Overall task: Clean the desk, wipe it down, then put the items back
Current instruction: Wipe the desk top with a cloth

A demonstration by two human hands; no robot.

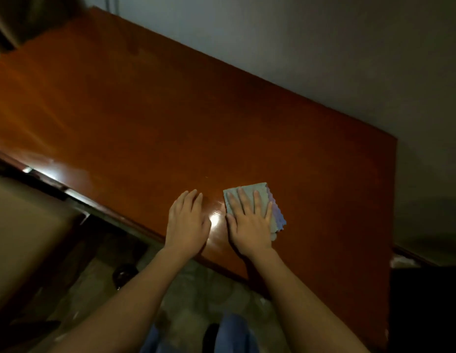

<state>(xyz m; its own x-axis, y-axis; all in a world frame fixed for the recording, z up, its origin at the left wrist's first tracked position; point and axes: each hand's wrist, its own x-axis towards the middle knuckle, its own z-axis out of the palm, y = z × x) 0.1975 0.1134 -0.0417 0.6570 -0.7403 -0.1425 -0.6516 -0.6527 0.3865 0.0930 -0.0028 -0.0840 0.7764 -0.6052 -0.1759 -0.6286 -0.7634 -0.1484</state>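
Your right hand (249, 220) lies flat on the folded grey cleaning cloth (257, 197), fingers straight and spread, pressing it onto the worktop (170, 118) close to the near edge. The cloth shows beyond your fingertips and along the outer side of the hand, where its scalloped edge runs; its long axis follows your fingers, pointing away from you toward the wall (323, 47). Your left hand (187, 220) rests just beside it, also flat and with straight fingers, on bare wood and holding nothing. A bright glare patch sits on the wood between the two hands.

So the cloth is already under the right hand, and the left is only bracing. Nearly all of the visible surface lies ahead and to your left of the cloth, so that is likely where your next strokes must go, with the right arm carrying them.

The worktop is a glossy reddish-brown wood slab, set against a pale wall at its far side. No items show on it in this view. The room is dim. Below the near edge you see patterned floor (196, 289), and a pale upholstered piece of furniture (25, 225) stands at your left.
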